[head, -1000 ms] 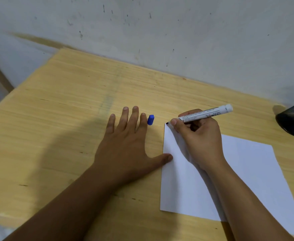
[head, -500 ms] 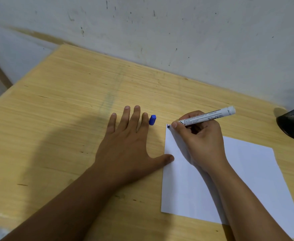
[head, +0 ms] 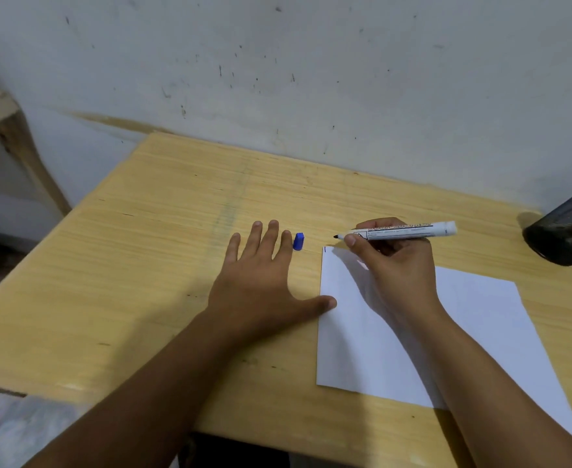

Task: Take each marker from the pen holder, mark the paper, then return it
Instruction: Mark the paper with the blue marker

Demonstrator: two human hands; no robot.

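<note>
Two hands: both are over the wooden table (head: 143,265).
Right hand (head: 396,265): it is closed around the marker (head: 403,231), fingers pinching the barrel near the tip. The tip is off the sheet, just past its far left corner.
Left hand (head: 261,275): it lies flat and open, holding nothing; the thumb presses the left edge of the paper (head: 480,332), probably to keep it from sliding.
Cap (head: 298,241): blue, it lies on the table just beside the left fingers, close for recapping.
Mark: one short blue stroke at the far left corner of the paper.
Pen holder (head: 565,228): black mesh, at the right edge, well apart from the hands. I cannot tell what is inside.
Writing: black print on the white barrel, too blurred to read.
</note>
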